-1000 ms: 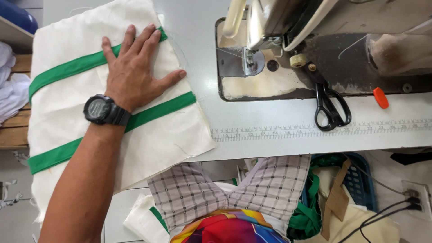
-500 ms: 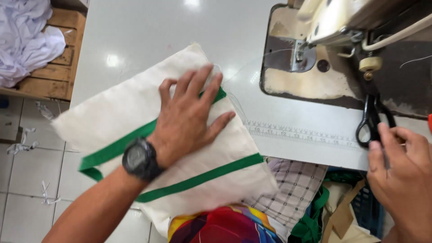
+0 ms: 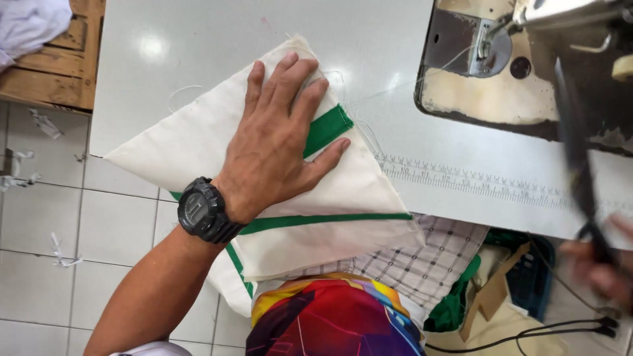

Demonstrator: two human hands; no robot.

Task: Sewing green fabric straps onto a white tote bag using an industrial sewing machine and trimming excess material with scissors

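Cream cloth with green stripes point(image 3: 198, 142) mid-frame, left hand point(image 3: 277, 142) flat on it, fingers spread, right hand point(image 3: 603, 264) lower right, blurred, gripping black scissors point(image 3: 577, 165)

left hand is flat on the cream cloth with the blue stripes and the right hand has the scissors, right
Not quite: the stripes are green, not blue. The head view shows the left hand flat on the cream cloth with green stripes, while the blurred right hand holds the scissors.

left hand point(image 3: 273, 148) flat, fingers spread | right hand point(image 3: 597, 264) blurred, gripping
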